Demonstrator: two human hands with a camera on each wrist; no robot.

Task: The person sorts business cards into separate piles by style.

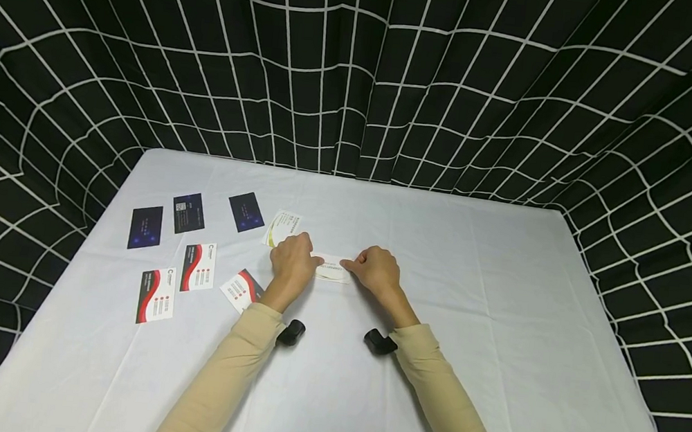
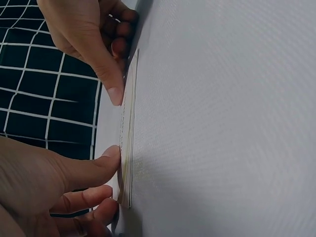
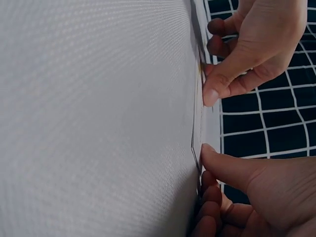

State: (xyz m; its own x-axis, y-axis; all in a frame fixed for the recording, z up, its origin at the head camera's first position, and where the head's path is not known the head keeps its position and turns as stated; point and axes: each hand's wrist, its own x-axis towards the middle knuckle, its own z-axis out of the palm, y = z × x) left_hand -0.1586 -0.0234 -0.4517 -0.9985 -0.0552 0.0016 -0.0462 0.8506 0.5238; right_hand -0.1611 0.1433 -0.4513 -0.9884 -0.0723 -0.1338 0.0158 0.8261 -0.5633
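Observation:
A white business card (image 1: 331,271) with printed text lies in the middle of the table, and thin layered edges in both wrist views suggest more than one card. My left hand (image 1: 294,261) pinches its left end, thumb on top and fingers curled at the edge. At the other end, my right hand (image 1: 378,270) holds it the same way, as the right wrist view shows with the thumb (image 3: 209,150) on the card. Just beyond my left hand is a white card with a yellow-green curve (image 1: 285,226). A red, white and dark card (image 1: 241,289) is partly hidden by my left wrist.
Dark blue cards (image 1: 145,227) (image 1: 188,213) (image 1: 246,212) lie at the far left of the white-covered table (image 1: 460,394). Two red-and-white cards (image 1: 198,267) (image 1: 157,296) sit nearer. A black curtain with a white grid (image 1: 360,71) surrounds the back and sides.

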